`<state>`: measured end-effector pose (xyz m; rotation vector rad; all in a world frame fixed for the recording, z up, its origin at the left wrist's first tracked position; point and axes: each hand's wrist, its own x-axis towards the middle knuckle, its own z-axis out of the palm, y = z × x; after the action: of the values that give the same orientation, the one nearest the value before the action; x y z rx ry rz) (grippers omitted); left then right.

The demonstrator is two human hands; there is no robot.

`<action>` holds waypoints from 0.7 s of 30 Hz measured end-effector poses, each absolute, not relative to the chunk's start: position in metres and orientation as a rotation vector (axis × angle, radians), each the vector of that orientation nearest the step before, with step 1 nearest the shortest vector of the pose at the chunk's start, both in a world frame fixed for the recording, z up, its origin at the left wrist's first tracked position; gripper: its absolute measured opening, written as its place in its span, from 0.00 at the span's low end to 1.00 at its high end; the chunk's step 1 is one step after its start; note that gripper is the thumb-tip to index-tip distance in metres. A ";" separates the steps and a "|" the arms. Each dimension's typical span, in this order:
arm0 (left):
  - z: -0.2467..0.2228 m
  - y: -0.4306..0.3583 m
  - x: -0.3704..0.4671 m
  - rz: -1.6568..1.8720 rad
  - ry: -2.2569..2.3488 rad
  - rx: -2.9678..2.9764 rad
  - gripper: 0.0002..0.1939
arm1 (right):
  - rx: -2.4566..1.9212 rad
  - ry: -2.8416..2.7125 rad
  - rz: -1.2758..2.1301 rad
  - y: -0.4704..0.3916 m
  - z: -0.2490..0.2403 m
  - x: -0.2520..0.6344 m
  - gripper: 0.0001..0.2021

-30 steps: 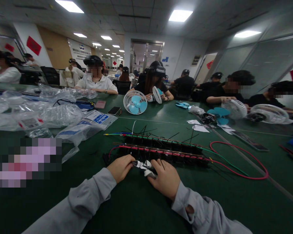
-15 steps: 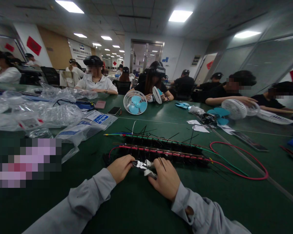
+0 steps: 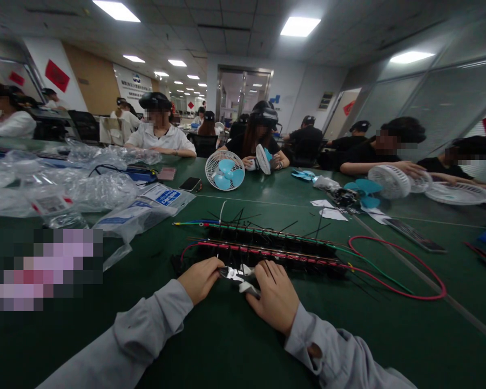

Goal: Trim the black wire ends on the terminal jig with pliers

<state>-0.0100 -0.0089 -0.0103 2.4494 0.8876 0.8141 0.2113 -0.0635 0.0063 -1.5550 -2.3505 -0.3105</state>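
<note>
My right hand (image 3: pixel 277 297) is wrapped round the pale handles of metal cutters (image 3: pixel 234 274), whose jaws point left. Close to the jaw tips, my left hand (image 3: pixel 201 279) is closed, its fingers pressed together; what they hold, if anything, is hidden. Just beyond both hands lies a long black wiring assembly (image 3: pixel 267 253) with a red cable along its near row and a green one along its far row. Thin black tie ends stick up from it. A red cable loop (image 3: pixel 444 286) curves out at its right end.
Clear plastic bags (image 3: pixel 76 183) cover the left of the green table (image 3: pixel 210 351). A phone (image 3: pixel 190 184) and a white-blue fan (image 3: pixel 225 170) stand further back. Fan parts (image 3: pixel 364 190) lie at the right. Several people sit across the table.
Across the table, a person's fan head has tilted slightly, and a white round grille at the right has turned to lie flatter. My hands and the cutters look nearly the same.
</note>
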 end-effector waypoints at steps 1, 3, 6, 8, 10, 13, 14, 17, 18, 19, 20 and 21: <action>-0.010 -0.009 -0.010 0.811 0.887 2.448 0.08 | -1.555 -2.351 -0.310 -0.064 0.007 0.211 0.15; -0.010 -0.009 -0.010 0.809 0.889 2.446 0.08 | -1.555 -2.349 -0.320 -0.064 0.007 0.211 0.15; -0.010 -0.009 -0.010 0.809 0.888 2.440 0.09 | -1.563 -2.339 -0.353 -0.064 0.007 0.210 0.15; -0.011 -0.009 -0.010 0.811 0.888 2.436 0.09 | -1.563 -2.337 -0.376 -0.064 0.007 0.210 0.16; -0.011 -0.009 -0.010 0.811 0.891 2.435 0.09 | -1.558 -2.342 -0.391 -0.064 0.005 0.211 0.16; -0.012 -0.009 -0.010 0.805 0.899 2.440 0.08 | -1.545 -2.349 -0.401 -0.063 0.003 0.212 0.14; -0.012 -0.009 -0.010 0.804 0.903 2.441 0.07 | -1.542 -2.348 -0.403 -0.062 0.003 0.212 0.14; -0.010 -0.009 -0.010 0.790 0.904 2.441 0.07 | -1.529 -2.340 -0.414 -0.061 0.002 0.213 0.13; -0.010 -0.009 -0.010 0.788 0.904 2.439 0.07 | -1.521 -2.338 -0.421 -0.061 0.002 0.213 0.13; -0.009 -0.010 -0.010 0.789 0.906 2.435 0.07 | -1.513 -2.338 -0.425 -0.061 0.002 0.213 0.13; -0.008 -0.010 -0.010 0.790 0.905 2.433 0.07 | -1.507 -2.340 -0.426 -0.061 0.002 0.213 0.13; -0.008 -0.010 -0.010 0.791 0.903 2.432 0.07 | -1.505 -2.342 -0.420 -0.062 0.002 0.213 0.13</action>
<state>-0.0098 -0.0102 -0.0076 2.4316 0.9031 0.7914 0.2129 -0.0617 0.0023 -1.5046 -2.3422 -0.4201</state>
